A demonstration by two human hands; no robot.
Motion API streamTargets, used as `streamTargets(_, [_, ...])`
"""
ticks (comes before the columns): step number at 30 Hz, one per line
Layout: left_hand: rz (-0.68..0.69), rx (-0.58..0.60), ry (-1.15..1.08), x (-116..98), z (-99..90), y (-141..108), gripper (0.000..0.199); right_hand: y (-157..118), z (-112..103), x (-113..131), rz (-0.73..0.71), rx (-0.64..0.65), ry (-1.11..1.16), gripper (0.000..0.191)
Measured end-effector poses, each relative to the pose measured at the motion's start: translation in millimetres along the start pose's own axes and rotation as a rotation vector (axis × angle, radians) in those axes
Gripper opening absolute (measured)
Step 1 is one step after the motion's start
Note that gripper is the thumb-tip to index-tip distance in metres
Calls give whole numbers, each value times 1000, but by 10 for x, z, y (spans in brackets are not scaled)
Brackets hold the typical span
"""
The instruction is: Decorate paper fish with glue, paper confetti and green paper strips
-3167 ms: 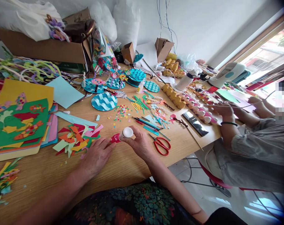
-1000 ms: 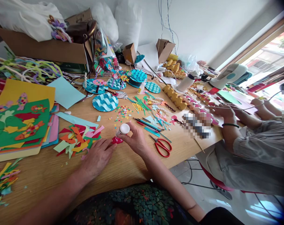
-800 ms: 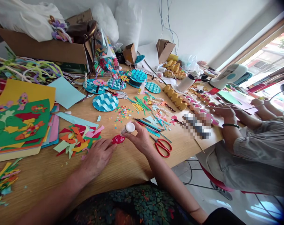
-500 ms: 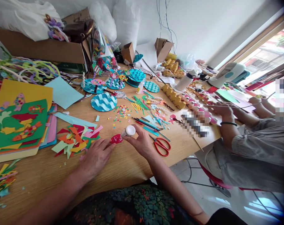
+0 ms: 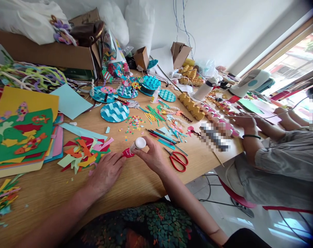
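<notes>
My right hand point(image 5: 153, 156) is closed round a glue stick point(image 5: 139, 143), tilted with its white end up. The glue stick's lower end is against a small red paper piece point(image 5: 126, 152) on the table. My left hand point(image 5: 106, 170) lies flat, its fingertips holding down the left side of that paper, which they partly cover. Left of the fingers is a pile of coloured paper scraps point(image 5: 85, 153). Red-handled scissors point(image 5: 179, 161) lie to the right of my right hand.
Pencils point(image 5: 161, 135) and confetti-like paper dots point(image 5: 135, 124) lie ahead. Behind them stand blue wavy discs point(image 5: 114, 112) and a small glue bottle point(image 5: 154, 95). Paper sheets point(image 5: 24, 134) are stacked at left. On the right, another person's hand point(image 5: 245, 121) is near pink-and-white egg-carton strips point(image 5: 218, 119).
My right hand and the glue stick have shifted slightly left along the red paper, closer to my left fingertips. My left hand has stayed nearly still.
</notes>
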State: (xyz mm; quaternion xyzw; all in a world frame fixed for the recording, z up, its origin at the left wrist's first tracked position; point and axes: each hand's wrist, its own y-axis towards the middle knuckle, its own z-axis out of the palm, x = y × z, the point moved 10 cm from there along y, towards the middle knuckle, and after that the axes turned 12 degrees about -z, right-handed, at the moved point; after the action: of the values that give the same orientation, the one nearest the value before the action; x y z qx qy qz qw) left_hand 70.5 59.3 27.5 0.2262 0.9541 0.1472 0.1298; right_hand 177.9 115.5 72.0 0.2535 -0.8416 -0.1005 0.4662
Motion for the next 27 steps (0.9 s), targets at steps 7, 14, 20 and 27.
streamTargets(7, [0, 2, 17, 0, 9, -9, 27, 14, 84, 22, -1, 35, 16, 19])
streamTargets(14, [-18, 32, -1, 28, 53, -27, 26, -30, 15, 18, 17, 35, 10, 21])
streamTargets(20, [-28, 41, -9, 44, 67, -23, 26, -35, 67, 43, -2, 52, 24, 24])
streamTargets(27, [-14, 30, -11, 22, 39, -17, 25, -46, 37, 44, -4, 35, 16, 23])
